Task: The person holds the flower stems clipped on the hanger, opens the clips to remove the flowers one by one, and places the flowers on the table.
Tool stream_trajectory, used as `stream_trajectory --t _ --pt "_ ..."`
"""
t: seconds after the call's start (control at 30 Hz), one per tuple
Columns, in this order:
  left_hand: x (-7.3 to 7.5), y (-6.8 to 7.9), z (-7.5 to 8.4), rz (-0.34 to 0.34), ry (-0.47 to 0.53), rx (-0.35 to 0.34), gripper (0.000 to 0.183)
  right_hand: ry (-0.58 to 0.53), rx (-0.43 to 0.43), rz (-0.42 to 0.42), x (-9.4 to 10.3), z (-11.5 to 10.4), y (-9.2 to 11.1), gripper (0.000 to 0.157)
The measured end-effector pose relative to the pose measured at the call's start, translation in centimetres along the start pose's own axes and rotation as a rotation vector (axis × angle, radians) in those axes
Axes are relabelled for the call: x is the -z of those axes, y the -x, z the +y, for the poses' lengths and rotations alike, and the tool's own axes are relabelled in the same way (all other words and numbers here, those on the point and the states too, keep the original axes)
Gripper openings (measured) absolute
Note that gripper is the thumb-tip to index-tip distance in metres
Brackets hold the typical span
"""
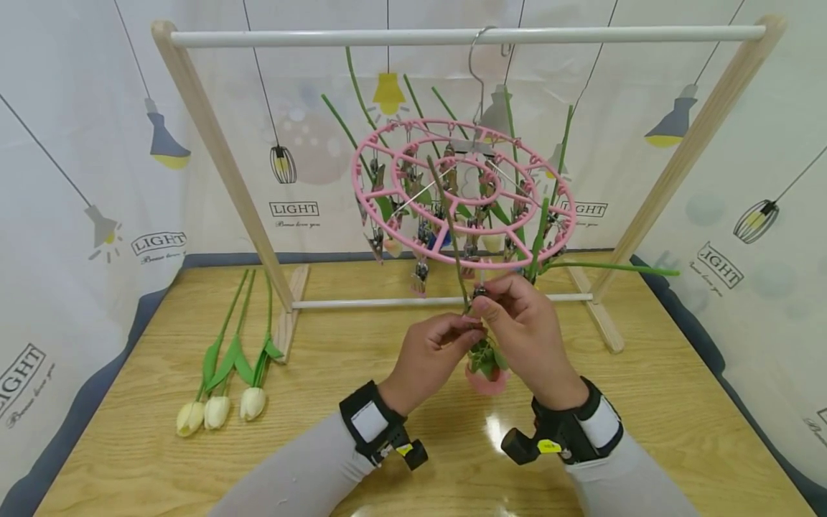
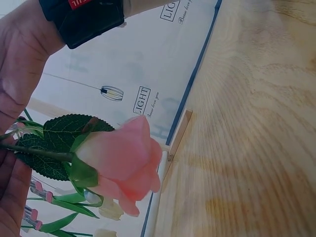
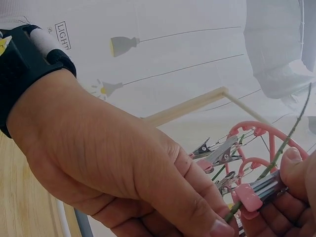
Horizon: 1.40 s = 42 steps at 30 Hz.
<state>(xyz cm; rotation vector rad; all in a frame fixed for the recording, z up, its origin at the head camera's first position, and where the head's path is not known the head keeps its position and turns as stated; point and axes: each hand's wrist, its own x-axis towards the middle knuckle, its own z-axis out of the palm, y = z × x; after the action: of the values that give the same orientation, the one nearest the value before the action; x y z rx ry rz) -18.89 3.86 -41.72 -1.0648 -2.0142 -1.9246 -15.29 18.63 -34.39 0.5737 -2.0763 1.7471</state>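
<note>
Both hands meet below the front of a pink round clip hanger [image 1: 446, 260]. My left hand [image 1: 429, 352] pinches the stem of a pink rose [image 2: 123, 163], its bloom hanging downward with dark green leaves [image 2: 74, 131] above it. The stem [image 1: 452, 230] rises in front of the ring. My right hand [image 1: 533, 337] grips a metal clip [image 3: 270, 187] between thumb and fingers. The clip's pink tips [image 3: 248, 197] sit at the stem, just beyond the left fingertips in the right wrist view.
The hanger hooks onto a white rail [image 1: 323, 38] on a wooden stand [image 1: 220, 151]. Several flowers with green stems [image 1: 614, 268] hang from its other clips, some stems jutting sideways or upward. Three white tulips [image 1: 217, 412] lie on the table [image 1: 129, 459] at left.
</note>
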Motion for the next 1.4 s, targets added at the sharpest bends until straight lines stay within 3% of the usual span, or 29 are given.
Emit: stream_trajectory --t 0.43,0.73,0.93,1.17,1.4 --pt "0.2 0.2 0.5 -0.018 0.012 0.002 0.018 0.007 0.039 0.018 -0.1 0.0 0.1 0.008" --pt "1.1 0.6 3.4 -0.058 -0.049 0.045 0.014 0.000 0.051 0.015 0.1 -0.2 0.0 0.009" --pt "1.4 0.7 3.7 -0.046 -0.044 0.098 0.015 -0.046 -0.014 -0.016 0.1 -0.3 -0.1 0.015" --pt "1.6 0.7 3.8 -0.041 -0.020 0.076 0.017 -0.094 -0.104 -0.003 0.1 -0.4 -0.2 0.022" --pt "2.0 0.7 4.4 -0.035 -0.045 0.022 0.014 -0.058 -0.095 -0.016 0.1 -0.4 -0.2 0.024"
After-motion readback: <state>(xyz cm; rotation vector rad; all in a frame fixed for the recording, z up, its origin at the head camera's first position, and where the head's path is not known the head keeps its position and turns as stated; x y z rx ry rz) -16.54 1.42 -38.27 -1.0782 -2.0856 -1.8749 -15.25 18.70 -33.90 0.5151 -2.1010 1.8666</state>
